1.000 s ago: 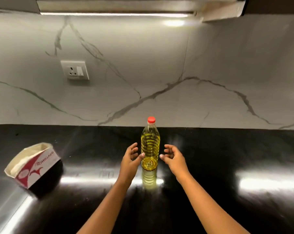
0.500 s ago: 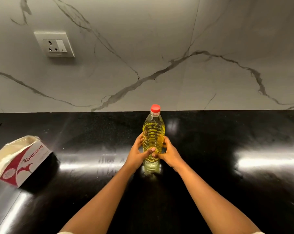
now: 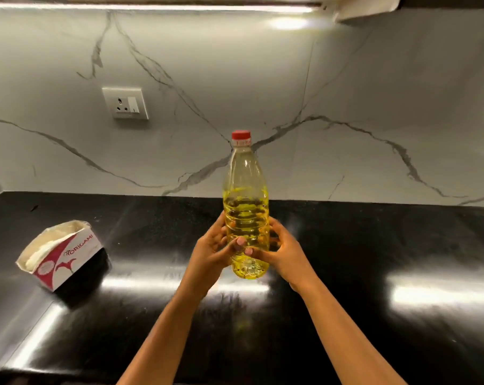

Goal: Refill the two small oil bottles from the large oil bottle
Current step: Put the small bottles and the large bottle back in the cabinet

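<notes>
A clear plastic oil bottle (image 3: 246, 207) with a red cap and yellow oil filling its lower part is held upright above the black counter (image 3: 374, 245). My left hand (image 3: 211, 252) grips its lower body from the left, thumb across the front. From the right, my right hand (image 3: 284, 254) wraps the same part, thumb meeting the left one. The cap is on. No small bottles are in view.
A red and white tissue box (image 3: 60, 254) lies tilted on the counter at the left. A wall socket (image 3: 125, 103) sits on the marble backsplash. Bright light reflections streak the glossy counter.
Both hands closed round the bottle, then lifted it off the counter and towards me. The camera has tilted up.
</notes>
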`<state>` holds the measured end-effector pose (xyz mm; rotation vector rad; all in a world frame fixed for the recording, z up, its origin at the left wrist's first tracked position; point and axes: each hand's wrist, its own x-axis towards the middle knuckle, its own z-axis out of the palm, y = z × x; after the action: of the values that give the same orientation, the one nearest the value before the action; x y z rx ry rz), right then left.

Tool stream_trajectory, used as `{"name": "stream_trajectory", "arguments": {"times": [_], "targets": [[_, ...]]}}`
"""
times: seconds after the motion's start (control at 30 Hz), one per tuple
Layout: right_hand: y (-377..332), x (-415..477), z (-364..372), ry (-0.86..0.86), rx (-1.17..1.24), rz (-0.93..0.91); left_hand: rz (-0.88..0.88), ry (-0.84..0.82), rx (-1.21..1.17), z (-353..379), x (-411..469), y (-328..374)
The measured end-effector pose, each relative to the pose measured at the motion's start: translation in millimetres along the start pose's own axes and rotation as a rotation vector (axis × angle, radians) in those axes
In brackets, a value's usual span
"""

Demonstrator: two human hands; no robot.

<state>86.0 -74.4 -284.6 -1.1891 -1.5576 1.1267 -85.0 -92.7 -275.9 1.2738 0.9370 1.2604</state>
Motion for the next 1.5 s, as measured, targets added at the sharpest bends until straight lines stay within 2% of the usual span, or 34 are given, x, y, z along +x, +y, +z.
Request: {"name": "stream_trajectory", "arguments": {"times": [0.17,0.33,0.47,0.57,0.7,1.0,1.5], "targets": [[-101,-7,-26,-0.019,0.032,-0.188,0.153,0.035,0.048,23,-6,103],[-208,-4,-55,-0.025,-0.002,-0.401,0.346,0.107,0.246,41,1,210],[-293,12,-76,0.042,-0.028,-0.531,0.539,0.191,0.267,53,23,288],[-350,31,-91,0.07,-0.014,-0.559,0.639,0.17,0.243,62,46,339],[-399,56,-104,0.114,-0.007,-0.544,0.645,0.148,0.273,64,87,388],[-425,129,-110,0.161,-0.002,-0.417,0.492,0.117,0.309,55,174,424],[-399,181,-116,0.168,-0.117,-0.268,0.373,0.099,0.271,41,243,385]]}}
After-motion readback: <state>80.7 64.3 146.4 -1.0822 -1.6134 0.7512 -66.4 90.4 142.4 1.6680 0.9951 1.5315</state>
